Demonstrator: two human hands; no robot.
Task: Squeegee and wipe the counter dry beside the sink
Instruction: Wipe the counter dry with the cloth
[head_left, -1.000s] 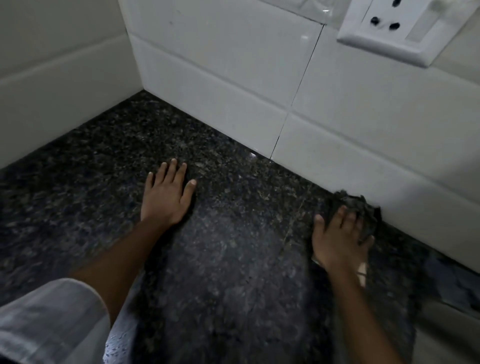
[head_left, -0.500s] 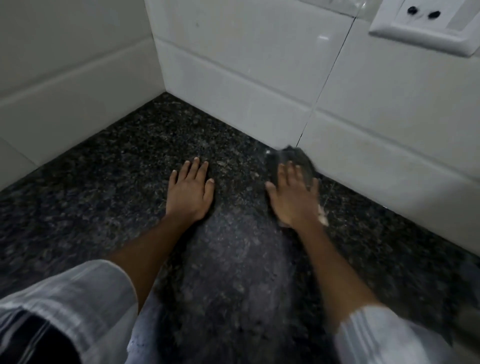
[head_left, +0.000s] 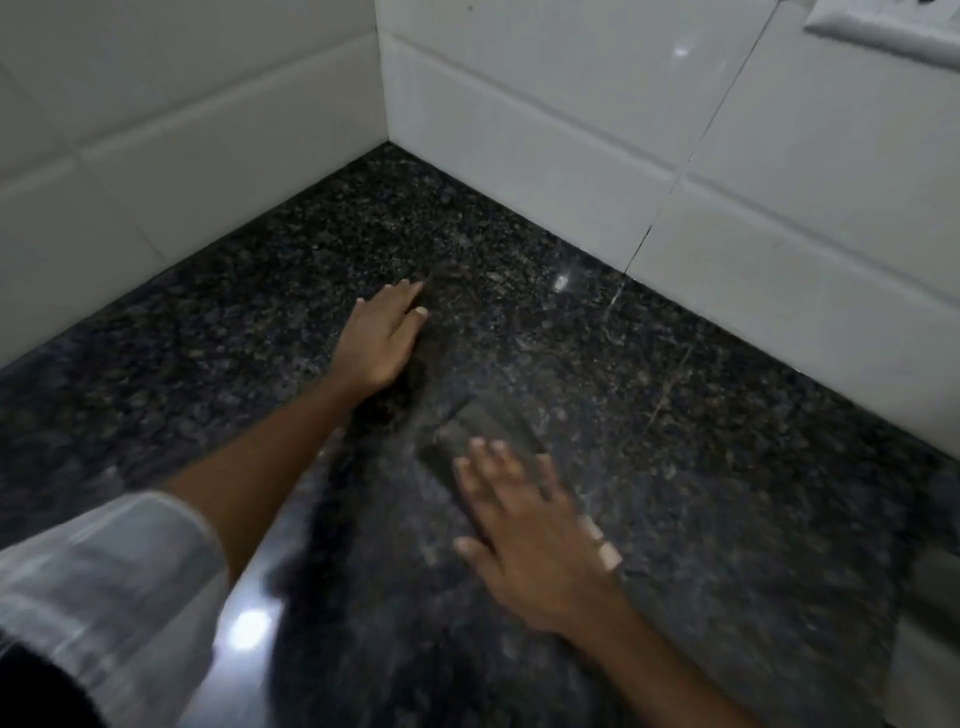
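Observation:
My left hand (head_left: 382, 338) lies flat, palm down, on the dark speckled granite counter (head_left: 701, 415), fingers together and pointing toward the wall corner. My right hand (head_left: 530, 535) is blurred by motion and presses a dark grey cloth (head_left: 480, 436) flat against the counter; the cloth sticks out beyond my fingertips. A pale strip, perhaps a corner of the cloth, shows by the outer edge of that hand. No squeegee is in view.
White tiled walls (head_left: 571, 130) meet in a corner behind the counter. A white wall socket (head_left: 883, 31) sits at the top right. A pale edge (head_left: 930, 623) borders the counter at the lower right. My light sleeve (head_left: 104, 582) fills the lower left.
My right hand has swept the cloth from beside the back wall leftward and then toward me. My left hand has stayed planted on the counter. The view has shifted right.

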